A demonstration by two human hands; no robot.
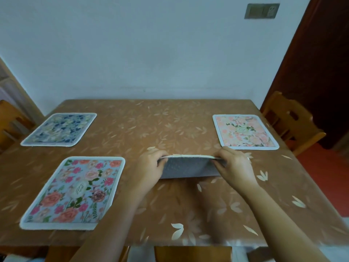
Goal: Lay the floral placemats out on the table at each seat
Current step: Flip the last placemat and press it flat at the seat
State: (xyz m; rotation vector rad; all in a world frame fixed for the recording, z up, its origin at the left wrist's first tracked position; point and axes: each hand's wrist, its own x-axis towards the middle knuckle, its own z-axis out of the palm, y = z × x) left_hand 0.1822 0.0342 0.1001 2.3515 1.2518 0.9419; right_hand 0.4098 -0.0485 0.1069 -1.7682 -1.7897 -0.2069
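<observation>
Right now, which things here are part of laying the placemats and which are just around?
Part of the job:
held placemat, grey underside showing
left hand
right hand
blue placemat
pink placemat
rose placemat
table

Just around:
right chair
left chair
wall switch

Wooden chairs — wall switch plate

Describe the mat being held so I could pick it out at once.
Start at the brown leaf-patterned table, near its front middle. There both hands, left and right, hold up one placemat by its top edge. Unlike the three flat mats, it shows a grey dotted underside.
</observation>
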